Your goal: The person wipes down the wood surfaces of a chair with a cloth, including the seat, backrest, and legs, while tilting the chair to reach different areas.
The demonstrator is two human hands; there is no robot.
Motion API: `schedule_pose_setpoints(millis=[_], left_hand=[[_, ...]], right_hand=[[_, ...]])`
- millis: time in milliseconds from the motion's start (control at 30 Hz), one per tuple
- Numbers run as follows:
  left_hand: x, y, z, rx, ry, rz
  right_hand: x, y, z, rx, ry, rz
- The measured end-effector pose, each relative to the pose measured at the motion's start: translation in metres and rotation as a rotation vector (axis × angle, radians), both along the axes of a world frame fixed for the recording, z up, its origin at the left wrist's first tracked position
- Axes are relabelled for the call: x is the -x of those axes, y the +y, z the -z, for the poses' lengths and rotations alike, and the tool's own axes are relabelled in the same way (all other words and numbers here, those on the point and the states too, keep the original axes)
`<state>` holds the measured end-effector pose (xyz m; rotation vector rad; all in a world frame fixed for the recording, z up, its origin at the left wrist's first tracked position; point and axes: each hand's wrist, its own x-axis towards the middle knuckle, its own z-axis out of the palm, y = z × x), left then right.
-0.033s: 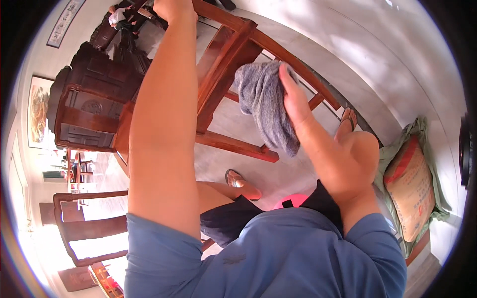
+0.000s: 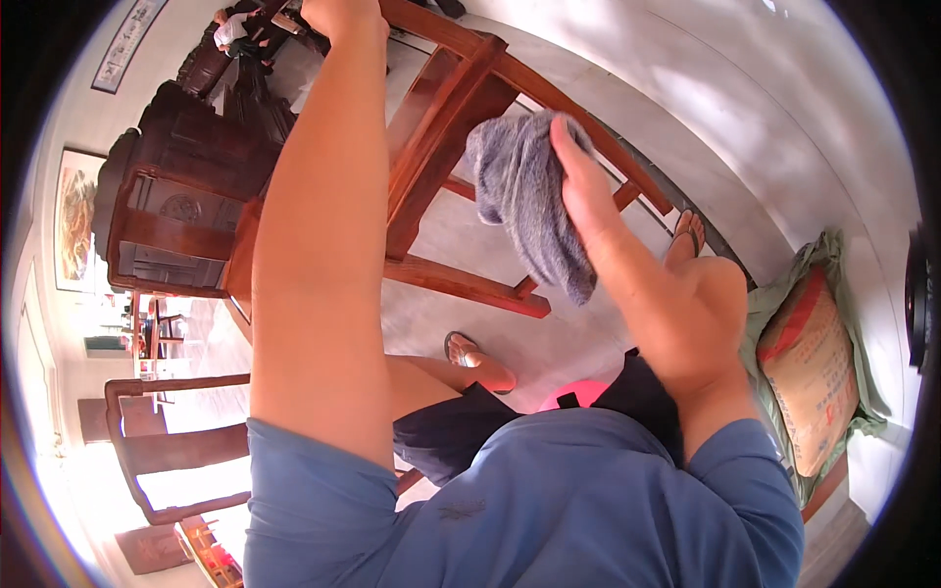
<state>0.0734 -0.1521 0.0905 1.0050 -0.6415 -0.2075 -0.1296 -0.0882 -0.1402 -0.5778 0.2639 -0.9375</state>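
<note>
Right hand (image 2: 588, 191) grips a bunched grey cloth (image 2: 524, 186) — thumb extended along its right side — in front of a reddish-brown wooden frame (image 2: 446, 157); contact between cloth and frame cannot be determined. Left hand (image 2: 343, 14) is at the upper edge, fingers cut off; its grip cannot be determined. A tan sack (image 2: 809, 377) is at far right.

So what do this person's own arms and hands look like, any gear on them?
Both arms come out of short, plain blue sleeves that end above the elbows. The left hand, partly cut off by the picture's top edge, and the right hand show no gloves, and I see no watches or cables.
</note>
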Motion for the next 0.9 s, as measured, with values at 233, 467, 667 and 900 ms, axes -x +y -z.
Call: schedule_pose_setpoints(millis=[233,467,667,900], left_hand=[[-0.022,-0.007,0.003,0.049,-0.002,0.023],[-0.038,0.001,0.000,0.029,0.008,0.009],[-0.020,0.014,0.009,-0.059,0.025,0.189],[-0.023,0.074,0.038,-0.464,-0.296,0.393]], right_hand=[[0.046,-0.027,-0.058,0.220,0.288,0.349],[0.036,-0.069,-0.037,0.764,0.703,0.126],[0.002,-0.088,-0.021,1.199,1.282,0.573],[0.009,-0.106,0.005,1.172,1.319,0.625]])
